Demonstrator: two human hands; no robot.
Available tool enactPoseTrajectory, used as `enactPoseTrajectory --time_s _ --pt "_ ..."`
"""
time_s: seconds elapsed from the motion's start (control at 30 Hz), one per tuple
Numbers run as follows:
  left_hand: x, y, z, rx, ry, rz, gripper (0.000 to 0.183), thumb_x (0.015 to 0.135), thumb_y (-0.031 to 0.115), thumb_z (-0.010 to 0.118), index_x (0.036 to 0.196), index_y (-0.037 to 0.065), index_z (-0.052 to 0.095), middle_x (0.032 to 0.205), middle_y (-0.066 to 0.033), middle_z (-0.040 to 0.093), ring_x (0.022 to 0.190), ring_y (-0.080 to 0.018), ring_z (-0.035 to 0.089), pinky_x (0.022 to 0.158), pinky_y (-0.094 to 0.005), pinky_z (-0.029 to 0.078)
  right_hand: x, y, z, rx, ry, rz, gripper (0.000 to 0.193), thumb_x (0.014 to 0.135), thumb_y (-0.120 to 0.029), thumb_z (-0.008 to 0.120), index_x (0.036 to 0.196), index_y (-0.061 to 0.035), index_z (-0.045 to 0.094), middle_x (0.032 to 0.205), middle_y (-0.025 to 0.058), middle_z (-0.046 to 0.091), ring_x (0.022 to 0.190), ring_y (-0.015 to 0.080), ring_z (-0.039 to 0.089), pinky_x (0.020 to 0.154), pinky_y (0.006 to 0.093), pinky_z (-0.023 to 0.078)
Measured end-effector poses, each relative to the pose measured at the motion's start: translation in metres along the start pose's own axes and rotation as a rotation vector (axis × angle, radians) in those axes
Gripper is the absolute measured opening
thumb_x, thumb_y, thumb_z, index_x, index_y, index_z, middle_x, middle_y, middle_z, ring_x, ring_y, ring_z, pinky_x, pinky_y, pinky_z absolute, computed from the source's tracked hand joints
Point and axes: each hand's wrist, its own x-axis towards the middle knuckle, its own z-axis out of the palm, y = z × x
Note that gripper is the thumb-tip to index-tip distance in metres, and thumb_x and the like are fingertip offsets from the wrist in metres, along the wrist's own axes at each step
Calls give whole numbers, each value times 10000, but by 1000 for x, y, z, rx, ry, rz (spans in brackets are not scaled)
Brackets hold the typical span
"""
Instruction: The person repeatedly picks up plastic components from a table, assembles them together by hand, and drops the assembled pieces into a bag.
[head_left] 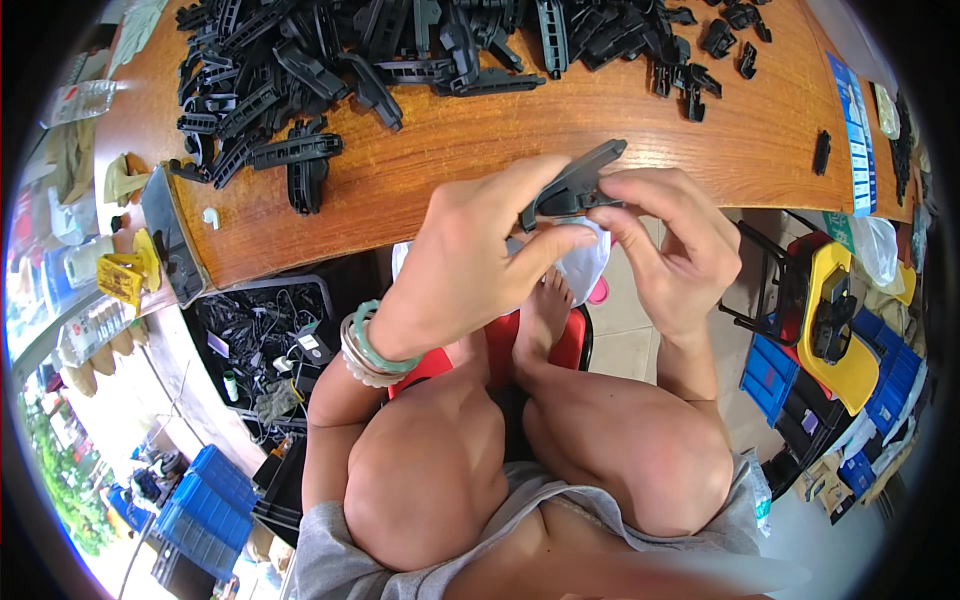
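Just off the near edge of the wooden table (400, 190), a black plastic part (580, 183) is held up between both hands. My left hand (480, 240), with bracelets at its wrist, grips the part's left end between thumb and fingers. On the other end, my right hand (680, 235) pinches a small piece of it with thumb and index finger; whether that piece is separate I cannot tell. A heap of long black plastic parts (310, 70) covers the far left and middle of the table. Smaller black clips (690, 80) lie at its far right.
Under the table on the left stands a black bin (265, 350) full of small items. A yellow chair (840, 330) with black pieces on it is at right, near blue crates (885, 370). More blue crates (205, 510) are at lower left. A yellow tool (128, 270) sits by the table's left corner.
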Motion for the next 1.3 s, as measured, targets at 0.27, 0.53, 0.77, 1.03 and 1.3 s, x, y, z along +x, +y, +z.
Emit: enactPoseTrajectory --time_s 0.27,0.53,0.77,1.03,1.3 --pt "4 -7 -6 206 -59 191 366 761 125 692 1074 -11 563 786 -163 601 653 -333 586 568 -350 469 10 -3 -5 -65 29 82 351 667 -71 764 993 -7 650 883 117 630 678 189 601 618 274 490" --pt "1 -7 -1 289 -18 264 324 772 121 673 1056 9 564 736 -142 572 598 -316 560 532 -358 447 -2 8 -6 142 -153 164 360 658 -91 763 984 -10 636 878 102 634 725 180 633 644 278 498" --pt "2 -10 0 266 -40 294 296 786 101 652 1048 11 547 717 -123 560 583 -301 561 506 -352 444 -5 11 -6 263 -119 265 297 661 15 718 949 8 646 850 82 645 748 161 628 660 261 499" --pt "2 -13 -2 242 -60 305 322 782 127 681 1058 2 572 717 -125 581 579 -292 573 507 -347 457 -7 11 -7 265 -157 300 288 668 26 718 948 6 658 845 86 646 748 156 620 659 252 489" --pt "6 -15 -6 134 -77 163 293 748 153 716 964 -20 617 785 -144 625 637 -296 611 557 -316 485 -6 11 -2 301 -76 343 228 672 -15 745 885 -15 664 782 55 636 706 107 589 604 232 458"
